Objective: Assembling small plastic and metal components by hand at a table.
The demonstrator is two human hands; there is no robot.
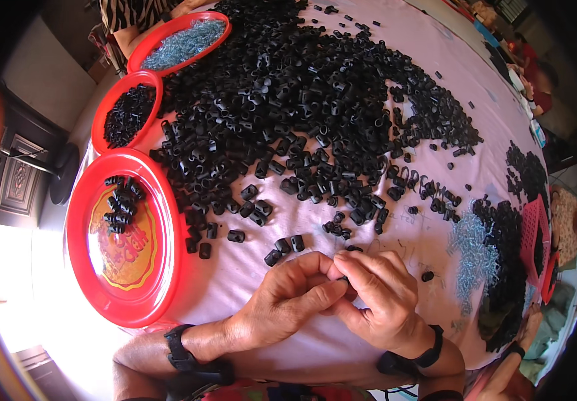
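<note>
My left hand (pixel 292 299) and my right hand (pixel 387 297) meet over the near edge of the table, fingertips touching. Between them they pinch a small black plastic piece (pixel 343 279), mostly covered by the fingers, so its exact shape cannot be made out. Just beyond my left fingers lie a few loose black plastic sleeves (pixel 282 246). A single black part (pixel 427 276) rests to the right of my right hand. Farther off, a large heap of black plastic sleeves (pixel 262 107) spreads over the pink cloth.
On the left, a red tray (pixel 168 294) holds several assembled black parts. Behind it are a red plate (pixel 99 130) of small black pieces and another (pixel 225 41) of metal springs. Loose springs (pixel 474 257) lie at right, near a pink basket (pixel 531 234) and another person's arm (pixel 512 364).
</note>
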